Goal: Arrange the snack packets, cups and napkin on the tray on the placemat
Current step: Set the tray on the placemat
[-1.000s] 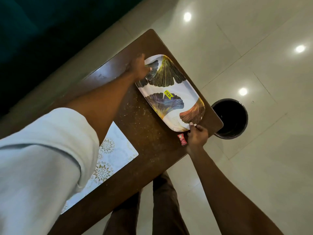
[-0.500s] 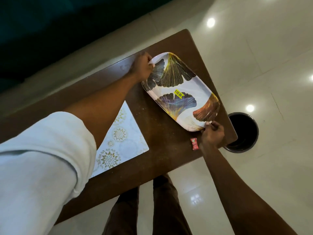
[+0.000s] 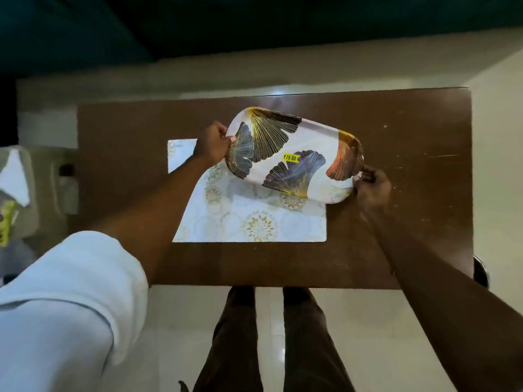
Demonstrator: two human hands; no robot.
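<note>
Your left hand (image 3: 212,143) has a closed grip on the left end of the tray (image 3: 311,142); your right hand (image 3: 373,185) pinches its right end. The tray sits tilted over the far right part of the placemat (image 3: 249,222) on the table (image 3: 410,131).

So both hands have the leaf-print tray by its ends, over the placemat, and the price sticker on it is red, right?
Not quite: the price sticker is yellow, not red, as the head view shows. The rest holds: the left hand and the right hand each have a grip on one end of the leaf-print tray, which hangs partly over the placemat.
</note>
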